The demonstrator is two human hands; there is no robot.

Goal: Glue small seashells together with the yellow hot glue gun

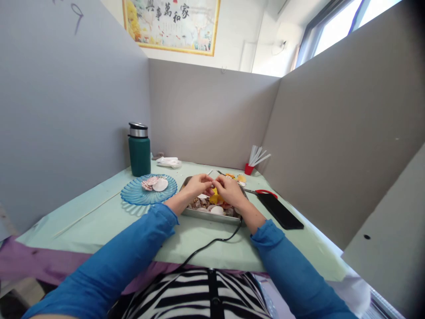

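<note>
**Hands meeting over the tray**

Head view: the left hand (198,184) and right hand (229,190) are meeting tip to tip above the tray (206,215), fingers narrow. Whether they are gripping the yellow piece (215,195) just beneath, equally near both, cannot be told. The tray is holding shells (217,210); the plate (133,197), leftward, is carrying a few more.

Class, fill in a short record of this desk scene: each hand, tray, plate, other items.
Left hand: fingers curled, tips meeting the other hand's; grip unclear
Right hand: against a small yellow piece
Tray: shallow metal tray, shells inside
Plate: blue ribbed glass plate, more shells
Others: dark green flask, red cup of white sticks, black phone
</note>
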